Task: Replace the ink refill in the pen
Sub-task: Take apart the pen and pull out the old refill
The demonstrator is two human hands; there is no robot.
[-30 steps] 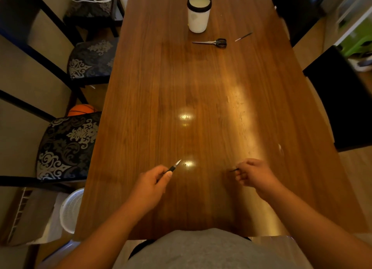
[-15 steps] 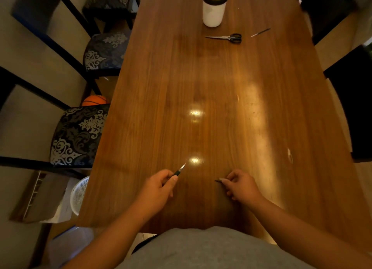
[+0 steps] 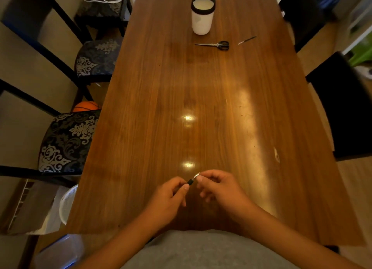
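At the near edge of the glossy wood-grain table (image 3: 201, 87), the left hand (image 3: 167, 200) pinches the slim black pen (image 3: 190, 181) while the right hand (image 3: 219, 188) closes its fingers (image 3: 201, 178) on the pen's silvery tip; far off stand a white cylindrical cup (image 3: 202, 17), contents indiscernible, and scissors (image 3: 215, 45).

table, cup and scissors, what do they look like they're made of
Table: wood or wood veneer with a glossy varnish, judging by the long grain lines and bright lamp reflections. Cup: matte white body with a black rim band, probably plastic or ceramic; the view leaves it open. Scissors: pale shiny blades, likely steel, with black handles, probably plastic.
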